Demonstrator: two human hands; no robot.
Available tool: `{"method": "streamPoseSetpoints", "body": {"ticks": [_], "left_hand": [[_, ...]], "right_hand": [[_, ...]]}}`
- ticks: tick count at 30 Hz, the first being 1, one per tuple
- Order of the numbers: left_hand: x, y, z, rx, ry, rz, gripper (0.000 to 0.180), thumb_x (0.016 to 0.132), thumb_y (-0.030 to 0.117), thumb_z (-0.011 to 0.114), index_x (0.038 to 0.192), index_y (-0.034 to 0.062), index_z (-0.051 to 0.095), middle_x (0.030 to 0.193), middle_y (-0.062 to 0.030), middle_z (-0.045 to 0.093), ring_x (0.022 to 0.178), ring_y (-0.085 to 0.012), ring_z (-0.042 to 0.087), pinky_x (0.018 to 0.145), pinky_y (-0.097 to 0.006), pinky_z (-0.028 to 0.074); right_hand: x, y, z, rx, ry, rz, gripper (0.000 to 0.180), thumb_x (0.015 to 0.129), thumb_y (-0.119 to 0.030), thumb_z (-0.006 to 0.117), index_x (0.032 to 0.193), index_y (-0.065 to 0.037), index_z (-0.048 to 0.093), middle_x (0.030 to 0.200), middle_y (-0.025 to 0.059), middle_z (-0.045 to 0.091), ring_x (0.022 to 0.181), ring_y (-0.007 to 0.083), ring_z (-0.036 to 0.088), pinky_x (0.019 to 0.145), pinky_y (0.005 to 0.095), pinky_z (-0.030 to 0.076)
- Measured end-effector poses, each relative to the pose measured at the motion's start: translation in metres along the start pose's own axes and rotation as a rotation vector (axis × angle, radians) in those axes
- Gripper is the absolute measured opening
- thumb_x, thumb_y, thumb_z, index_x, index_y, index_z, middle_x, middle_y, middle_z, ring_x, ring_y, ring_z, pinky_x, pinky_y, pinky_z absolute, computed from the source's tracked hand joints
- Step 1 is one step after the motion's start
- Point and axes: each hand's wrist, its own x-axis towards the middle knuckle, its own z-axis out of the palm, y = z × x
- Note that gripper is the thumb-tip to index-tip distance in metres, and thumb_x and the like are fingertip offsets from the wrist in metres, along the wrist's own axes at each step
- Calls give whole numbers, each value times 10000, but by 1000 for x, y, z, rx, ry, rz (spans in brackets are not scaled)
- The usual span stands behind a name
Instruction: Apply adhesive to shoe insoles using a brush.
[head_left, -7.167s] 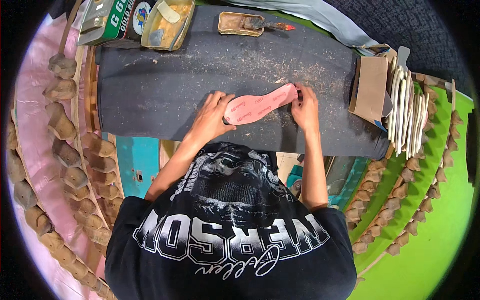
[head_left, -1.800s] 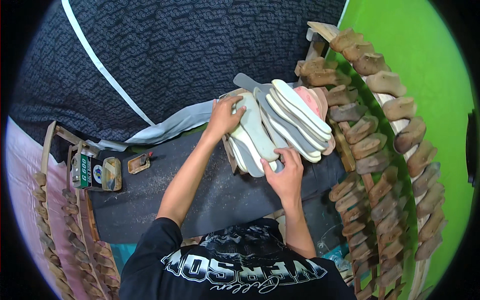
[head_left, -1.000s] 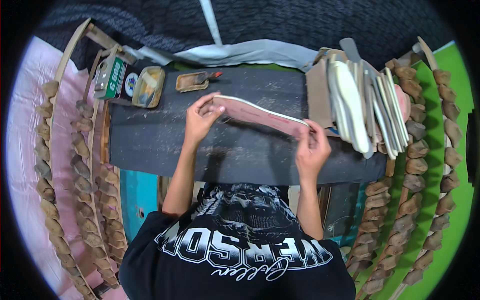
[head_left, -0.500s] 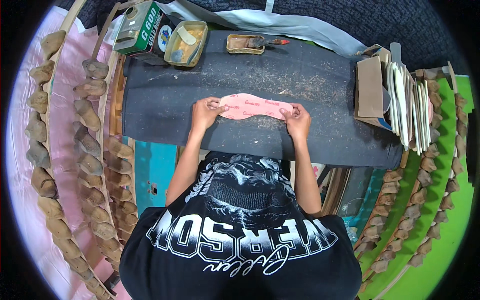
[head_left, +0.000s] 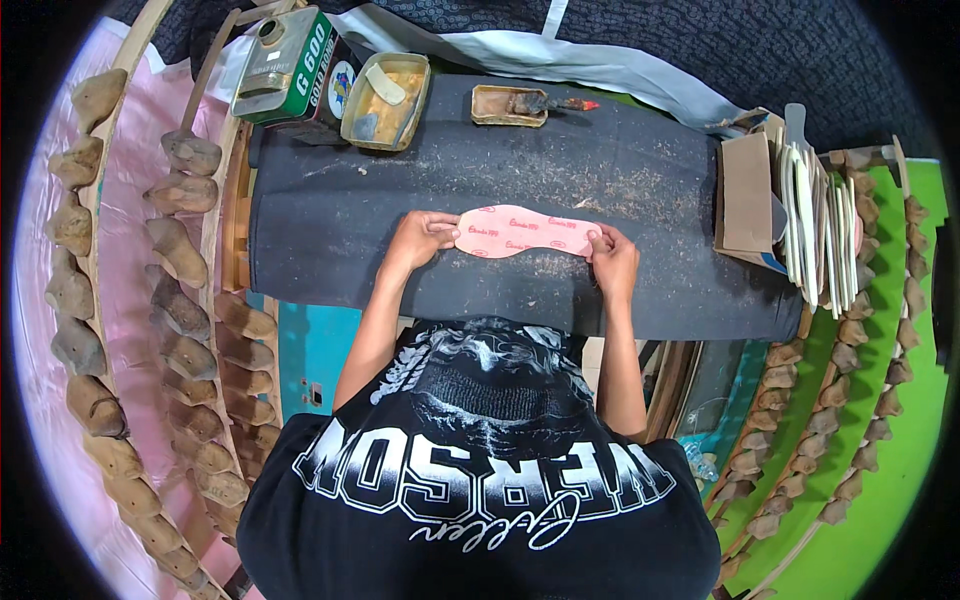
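A pink insole [head_left: 525, 232] with red print on its face is held out lengthwise over the dark table [head_left: 330, 215]. My left hand [head_left: 425, 240] pinches its left end between thumb and fingers. At the other end, my right hand [head_left: 613, 262] grips the edge the same way, thumb on top. The insole's outline curves in along its near side. Both forearms reach up from the table's near edge.
Back left stand a green metal can [head_left: 290, 75] and a glue tub [head_left: 385, 100] with a spreader. A small tray [head_left: 495, 105] holds a brush [head_left: 545, 102]. At right, a cardboard box [head_left: 745, 195] holds upright insole sheets [head_left: 810, 220]. Shoe lasts [head_left: 185, 195] line racks on both sides.
Both hands and the insole have shifted slightly right in the picture. The whole view has tilted a little, so the table things sit lower. The grip stays the same.
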Motion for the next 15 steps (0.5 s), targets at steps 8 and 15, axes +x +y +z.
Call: {"method": "streamPoseSetpoints", "body": {"ticks": [8,15], "left_hand": [[4,48,-14,299,86,58,179,993,133,763,938,-37,769,715,-87,748,648,-153,713,673,-297,573],[92,71,14,320,397,581,409,907,213,858,1206,6,671,1199,-177,746,1025,-308,737,894,-384,596]], "right_hand": [[32,-34,5,-248,37,-190,355,878,-196,864,1153,14,785,959,142,774,824,272,734,769,361,572],[140,-86,69,613,-119,35,425,953,-220,837,1295,3,718,950,28,754,801,128,670,735,311,552]]}}
